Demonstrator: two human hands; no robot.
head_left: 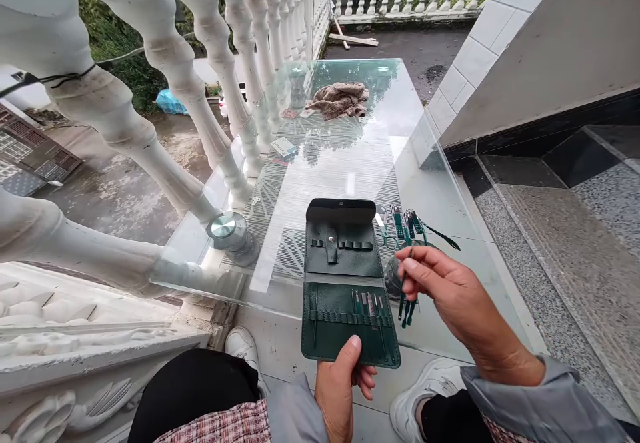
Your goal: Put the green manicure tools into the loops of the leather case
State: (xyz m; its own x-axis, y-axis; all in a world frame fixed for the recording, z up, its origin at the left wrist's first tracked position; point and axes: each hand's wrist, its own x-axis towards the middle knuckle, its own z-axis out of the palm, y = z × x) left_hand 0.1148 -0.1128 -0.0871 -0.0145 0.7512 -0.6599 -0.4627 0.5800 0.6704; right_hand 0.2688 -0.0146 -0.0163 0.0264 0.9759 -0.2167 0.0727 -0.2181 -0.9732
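An open dark green manicure case [345,336] rests in my left hand [343,380], thumb pressed on its lower flap and fingers beneath. Several slim metal tools [367,304] sit in the loops at the right of that flap, and a single thin one stands at its left. The loops in the upper half hold nothing. To the right, my right hand [445,290] pinches a slim dark green tool [402,300]; its exact kind is hidden by the fingers. Beyond this hand, green nail clippers [397,222] and small scissors [389,240] lie on the glass table.
The glass table [450,196] stretches away from me, with a crumpled brown cloth [340,100] and a small box [283,147] on it. White balusters [185,73] line the left. Stone steps [555,230] rise on the right.
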